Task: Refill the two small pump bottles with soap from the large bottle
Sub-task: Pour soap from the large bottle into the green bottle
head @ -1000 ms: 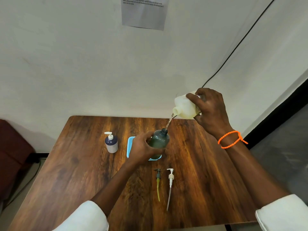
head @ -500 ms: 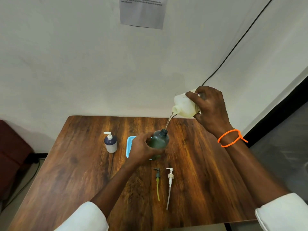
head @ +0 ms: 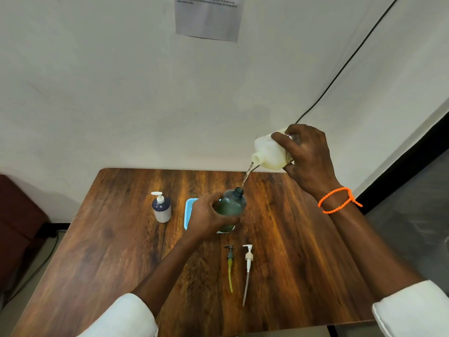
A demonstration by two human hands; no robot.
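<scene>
My right hand [head: 307, 156] grips the large pale bottle [head: 269, 153], tipped with its mouth down to the left. A thin stream of soap [head: 246, 175] runs from it into the open neck of the dark green bottle [head: 232, 205]. My left hand [head: 209, 218] holds that green bottle tilted over a light blue tray [head: 190, 210]. A second small bottle [head: 161, 207], dark blue over white with a white pump on, stands upright to the left. Two loose pumps lie near me: a dark one with a yellow tube [head: 229, 266] and a white one [head: 247, 268].
Everything sits on a brown wooden table [head: 97, 251] pushed against a white wall. A printed paper sheet [head: 210, 17] hangs on the wall and a black cable [head: 340, 69] runs down it behind the large bottle. A dark red seat [head: 17, 227] is at left.
My right hand has lifted the large bottle slightly higher above the green bottle while the stream keeps flowing. My left hand and the green bottle have stayed in place.
</scene>
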